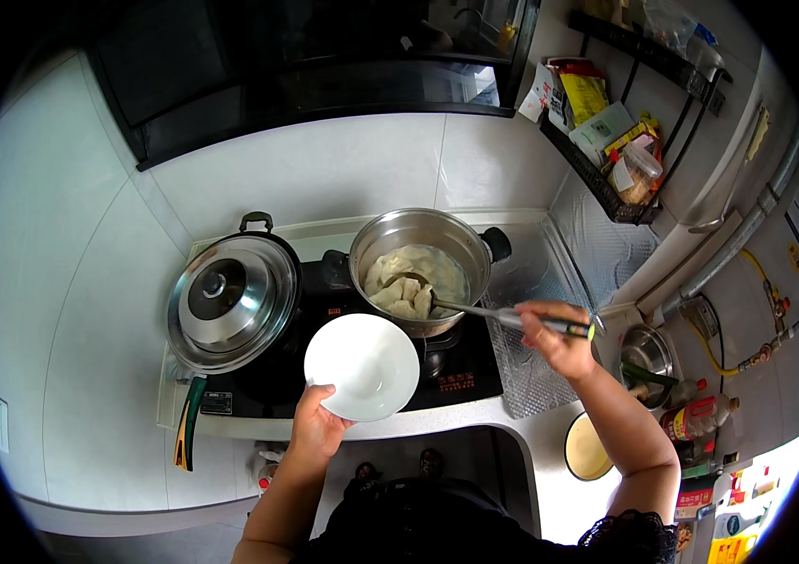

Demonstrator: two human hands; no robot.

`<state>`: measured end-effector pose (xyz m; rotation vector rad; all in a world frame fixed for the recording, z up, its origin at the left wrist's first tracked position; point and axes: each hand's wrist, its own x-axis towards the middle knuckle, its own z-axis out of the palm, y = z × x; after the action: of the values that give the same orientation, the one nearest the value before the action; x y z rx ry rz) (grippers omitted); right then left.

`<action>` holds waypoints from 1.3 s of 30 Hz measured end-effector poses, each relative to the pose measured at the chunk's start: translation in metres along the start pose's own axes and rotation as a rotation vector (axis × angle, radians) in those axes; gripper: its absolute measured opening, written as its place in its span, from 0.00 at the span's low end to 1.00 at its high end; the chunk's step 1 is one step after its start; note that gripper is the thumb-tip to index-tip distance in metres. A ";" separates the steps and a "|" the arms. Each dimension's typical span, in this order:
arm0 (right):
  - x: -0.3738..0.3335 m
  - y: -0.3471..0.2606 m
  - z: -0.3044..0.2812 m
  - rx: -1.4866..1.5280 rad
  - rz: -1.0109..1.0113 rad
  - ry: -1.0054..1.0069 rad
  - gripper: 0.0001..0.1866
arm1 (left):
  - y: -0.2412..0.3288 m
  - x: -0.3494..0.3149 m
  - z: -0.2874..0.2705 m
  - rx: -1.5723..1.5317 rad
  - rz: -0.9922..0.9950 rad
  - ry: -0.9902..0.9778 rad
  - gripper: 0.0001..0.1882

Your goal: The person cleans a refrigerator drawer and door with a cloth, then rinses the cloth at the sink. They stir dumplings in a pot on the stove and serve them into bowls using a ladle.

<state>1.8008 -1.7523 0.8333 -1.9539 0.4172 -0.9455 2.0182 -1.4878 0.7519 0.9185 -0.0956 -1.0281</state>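
My left hand grips the near left rim of a white bowl, thumb on top. Nothing lies in the bowl, which is tilted a little beside the near side of the pot. My right hand is wrapped round the grey and black handle of a ladle. The ladle's head is inside a two-handled steel pot, among pale dumplings in cloudy liquid. Several dumplings appear to rest in the ladle's head.
A lidded wok stands left of the pot on the black cooktop, its green handle pointing nearer. A yellow-lined enamel dish, a steel bowl and bottles stand at right. A wall rack holds packets.
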 end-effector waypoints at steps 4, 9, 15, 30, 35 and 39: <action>0.011 0.010 0.002 0.295 0.499 0.268 0.11 | 0.001 0.000 -0.001 0.012 -0.018 0.027 0.31; 0.012 0.023 0.004 0.356 0.598 0.370 0.16 | 0.002 -0.003 0.004 -0.001 -0.009 0.037 0.31; 0.021 0.004 0.001 0.256 0.547 0.408 0.15 | 0.001 0.002 0.002 -0.005 -0.012 -0.016 0.32; 0.001 -0.086 -0.007 0.255 0.340 0.258 0.16 | 0.006 0.022 0.025 -0.010 0.033 -0.103 0.31; -0.025 -0.083 -0.001 -0.026 -0.162 -0.010 0.11 | 0.006 0.022 0.022 -0.070 0.032 -0.132 0.31; -0.027 -0.077 0.000 -0.302 -0.720 -0.134 0.09 | 0.006 0.023 0.019 -0.090 0.046 -0.138 0.31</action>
<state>1.7778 -1.6941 0.8859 -2.4905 -0.2681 -1.2288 2.0265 -1.5158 0.7606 0.7596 -0.1836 -1.0445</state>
